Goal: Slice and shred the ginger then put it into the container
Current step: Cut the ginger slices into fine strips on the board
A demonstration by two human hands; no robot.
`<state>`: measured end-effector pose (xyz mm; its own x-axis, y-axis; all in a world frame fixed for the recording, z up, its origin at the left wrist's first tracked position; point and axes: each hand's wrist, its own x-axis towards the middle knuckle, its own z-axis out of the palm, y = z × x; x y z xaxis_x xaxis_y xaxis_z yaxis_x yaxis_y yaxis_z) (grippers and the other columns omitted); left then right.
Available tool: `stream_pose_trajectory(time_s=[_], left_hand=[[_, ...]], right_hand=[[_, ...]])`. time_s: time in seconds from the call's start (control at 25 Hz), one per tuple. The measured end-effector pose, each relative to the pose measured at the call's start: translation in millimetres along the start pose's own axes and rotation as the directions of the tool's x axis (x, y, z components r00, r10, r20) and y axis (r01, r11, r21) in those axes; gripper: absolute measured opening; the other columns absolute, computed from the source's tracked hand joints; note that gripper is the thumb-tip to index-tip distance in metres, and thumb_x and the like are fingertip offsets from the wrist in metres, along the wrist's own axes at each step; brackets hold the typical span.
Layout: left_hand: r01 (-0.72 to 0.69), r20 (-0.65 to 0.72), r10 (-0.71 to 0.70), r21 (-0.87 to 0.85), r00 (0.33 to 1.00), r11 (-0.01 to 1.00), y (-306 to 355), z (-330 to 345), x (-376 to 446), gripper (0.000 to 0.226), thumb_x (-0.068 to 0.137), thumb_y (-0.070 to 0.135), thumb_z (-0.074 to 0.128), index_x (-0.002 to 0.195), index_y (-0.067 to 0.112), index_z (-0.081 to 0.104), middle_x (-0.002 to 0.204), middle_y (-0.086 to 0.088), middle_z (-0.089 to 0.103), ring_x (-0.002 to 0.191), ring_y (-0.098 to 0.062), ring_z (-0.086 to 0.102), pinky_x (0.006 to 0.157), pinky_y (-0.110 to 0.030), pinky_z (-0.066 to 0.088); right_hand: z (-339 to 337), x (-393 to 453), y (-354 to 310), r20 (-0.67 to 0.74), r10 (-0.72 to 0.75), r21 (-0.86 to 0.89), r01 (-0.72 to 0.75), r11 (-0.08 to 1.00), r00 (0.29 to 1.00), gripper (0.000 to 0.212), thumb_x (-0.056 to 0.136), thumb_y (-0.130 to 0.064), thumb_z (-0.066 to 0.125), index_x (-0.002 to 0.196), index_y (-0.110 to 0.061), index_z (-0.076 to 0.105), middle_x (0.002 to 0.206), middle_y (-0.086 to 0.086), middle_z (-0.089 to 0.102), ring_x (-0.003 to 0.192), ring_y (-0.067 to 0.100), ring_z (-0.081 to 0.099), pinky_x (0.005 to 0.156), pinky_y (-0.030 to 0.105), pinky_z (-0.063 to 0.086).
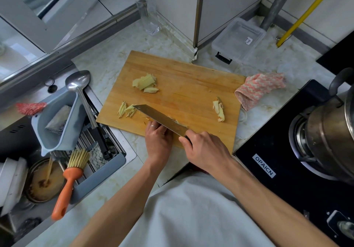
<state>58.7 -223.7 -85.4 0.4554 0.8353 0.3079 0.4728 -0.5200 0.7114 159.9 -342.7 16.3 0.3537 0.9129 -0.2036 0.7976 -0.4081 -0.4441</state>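
We see pale ginger slices [145, 84] stacked upper-centre on the board, thin shreds [126, 110] lower left, peelings perhaps [219, 111] at right; the clear lidded container [238, 40] sits upper right.
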Motion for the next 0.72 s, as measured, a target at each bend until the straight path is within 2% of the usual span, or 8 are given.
stream_pose_trajectory(time_s=[0.08, 0.24, 0.32, 0.4, 0.48, 0.56, 0.72], left_hand=[[0.012, 0.004, -0.012, 0.001, 1.0, 1.0, 1, 0, 0, 0.013, 0.077, 0.007, 0.071, 0.088, 0.007, 0.079, 0.096, -0.006, 0.071, 0.09, -0.02, 0.047, 0.074, -0.033, 0.046], [0.005, 0.007, -0.005, 0.0, 1.0, 1.0, -1, 0, 0, 0.013, 0.078, 0.004, 0.075, 0.089, 0.008, 0.079, 0.098, -0.006, 0.071, 0.089, -0.02, 0.048, 0.075, -0.033, 0.045], [0.009, -0.005, -0.009, -0.003, 1.0, 1.0, -1, 0, 0, 0.016, 0.075, -0.002, 0.077, 0.088, 0.007, 0.079, 0.096, -0.007, 0.071, 0.09, -0.02, 0.048, 0.075, -0.033, 0.045], [-0.001, -0.022, 0.0, -0.011, 1.0, 1.0, -1, 0, 0, 0.016, 0.074, -0.003, 0.076, 0.087, 0.006, 0.079, 0.094, -0.008, 0.071, 0.09, -0.02, 0.048, 0.076, -0.033, 0.044], [-0.007, -0.028, 0.007, -0.012, 1.0, 1.0, -1, 1, -1, 0.014, 0.075, 0.002, 0.073, 0.087, 0.007, 0.079, 0.093, -0.008, 0.071, 0.09, -0.021, 0.049, 0.076, -0.033, 0.044], [0.004, -0.029, -0.004, -0.009, 1.0, 1.0, -2, 1, 0, 0.012, 0.076, 0.005, 0.072, 0.086, 0.007, 0.079, 0.093, -0.007, 0.071, 0.089, -0.021, 0.049, 0.075, -0.034, 0.045], [0.034, -0.015, -0.034, -0.014, 0.999, 0.999, -1, 2, -1, 0.015, 0.076, 0.002, 0.072, 0.088, 0.006, 0.079, 0.097, -0.007, 0.072, 0.091, -0.02, 0.049, 0.076, -0.035, 0.048]], right_hand=[[0, 4, 0, 0.0, -0.004, -0.01, 0.004, 1.0, 1.0, 0.031, 0.106, -0.043, 0.037, 0.089, -0.017, 0.044, 0.067, 0.004, 0.049, 0.06, 0.032, 0.041, 0.056, 0.034, 0.031], [0, 3, 2, -0.014, -0.002, 0.005, 0.002, 1.0, 1.0, 0.037, 0.106, -0.043, 0.037, 0.094, -0.013, 0.054, 0.069, 0.009, 0.057, 0.061, 0.036, 0.047, 0.055, 0.035, 0.031], [0, 0, 0, -0.016, -0.002, 0.007, 0.002, 1.0, 1.0, 0.037, 0.106, -0.044, 0.037, 0.094, -0.013, 0.054, 0.067, 0.007, 0.053, 0.065, 0.04, 0.054, 0.055, 0.035, 0.031], [-1, -2, -2, -0.01, -0.001, 0.002, 0.001, 1.0, 1.0, 0.036, 0.106, -0.044, 0.037, 0.095, -0.014, 0.054, 0.067, 0.006, 0.05, 0.064, 0.039, 0.052, 0.056, 0.035, 0.032], [-3, 0, -3, 0.005, 0.003, -0.006, -0.003, 1.0, 1.0, 0.036, 0.106, -0.044, 0.037, 0.097, -0.014, 0.054, 0.072, 0.009, 0.055, 0.065, 0.037, 0.051, 0.058, 0.035, 0.033], [-4, 4, -2, 0.005, -0.012, -0.009, 0.012, 1.0, 1.0, 0.034, 0.106, -0.043, 0.037, 0.096, -0.014, 0.053, 0.076, 0.012, 0.063, 0.07, 0.039, 0.058, 0.058, 0.035, 0.032], [-2, 7, -1, -0.002, -0.022, -0.013, 0.022, 1.0, 1.0, 0.036, 0.106, -0.043, 0.038, 0.098, -0.012, 0.055, 0.076, 0.013, 0.066, 0.072, 0.04, 0.062, 0.057, 0.034, 0.032]])
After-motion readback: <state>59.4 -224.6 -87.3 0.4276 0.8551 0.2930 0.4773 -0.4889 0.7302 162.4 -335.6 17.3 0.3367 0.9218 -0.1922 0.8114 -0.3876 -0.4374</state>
